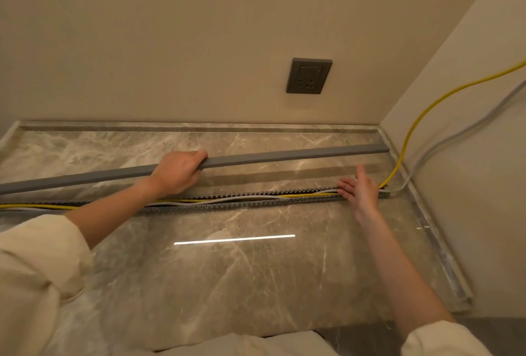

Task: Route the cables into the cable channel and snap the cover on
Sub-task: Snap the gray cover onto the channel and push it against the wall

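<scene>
With the yellow cable [301, 194] and white cable [242, 198] lying in the channel [227, 205], the left hand [178, 172] grasps the cover [284, 157] while the right hand [360, 189], released, presses the cables down, so aligning the cover over the channel likely comes next.

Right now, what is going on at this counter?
A person is fitting out a slotted cable channel on a marble counter. The yellow cable and grey cable already lie along it. The left hand grips the long grey cover, held behind the channel and not yet on it. The right hand rests open at the channel's right end, over the cables.
</scene>
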A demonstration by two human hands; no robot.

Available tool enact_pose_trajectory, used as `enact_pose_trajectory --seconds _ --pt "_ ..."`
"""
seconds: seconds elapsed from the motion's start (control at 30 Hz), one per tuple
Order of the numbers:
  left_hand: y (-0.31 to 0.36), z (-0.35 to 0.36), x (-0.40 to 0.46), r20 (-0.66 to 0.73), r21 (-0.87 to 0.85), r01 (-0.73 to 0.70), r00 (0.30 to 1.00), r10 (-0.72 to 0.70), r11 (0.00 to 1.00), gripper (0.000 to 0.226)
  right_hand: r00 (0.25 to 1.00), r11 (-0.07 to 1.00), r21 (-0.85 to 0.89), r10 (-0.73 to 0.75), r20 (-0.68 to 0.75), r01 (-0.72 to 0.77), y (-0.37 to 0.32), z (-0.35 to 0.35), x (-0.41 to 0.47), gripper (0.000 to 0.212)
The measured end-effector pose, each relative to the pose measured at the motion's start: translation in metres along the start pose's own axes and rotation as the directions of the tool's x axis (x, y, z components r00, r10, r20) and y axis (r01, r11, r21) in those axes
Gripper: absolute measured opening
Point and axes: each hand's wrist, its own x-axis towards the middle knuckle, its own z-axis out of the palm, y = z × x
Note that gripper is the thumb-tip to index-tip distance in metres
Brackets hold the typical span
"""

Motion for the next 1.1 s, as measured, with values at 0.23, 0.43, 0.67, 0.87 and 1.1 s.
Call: enact_pose_trajectory --seconds 0.23,0.43,0.67,0.87,1.1 --pt "0.009 0.001 -0.026 0.025 0.03 -0.069 0.997 0.068 0.997 0.014 0.985 0.971 0.239 0.07 -0.16 -0.03 -0.007 -0.008 -0.001 0.032" --pt "0.033 0.005 -0.029 0.051 -0.002 -0.087 0.995 0.087 0.996 0.023 0.987 0.965 0.234 0.138 -0.08 -0.116 -0.004 -0.021 -0.001 0.027" --pt "0.09 0.013 0.018 0.046 -0.214 -0.163 0.983 0.177 0.963 0.036 0.966 0.967 0.153 0.175 0.191 -0.206 -0.006 -0.035 -0.001 0.02" --pt "0.156 0.029 0.067 0.169 -0.326 -0.079 0.976 0.14 0.942 0.037 0.941 0.976 -0.128 0.205 0.269 -0.176 -0.001 -0.044 0.007 0.031" --pt "0.208 0.056 0.096 0.165 -0.239 -0.012 0.985 0.053 0.971 0.035 0.96 0.912 -0.41 0.14 0.243 -0.029 0.004 -0.067 0.027 0.059"
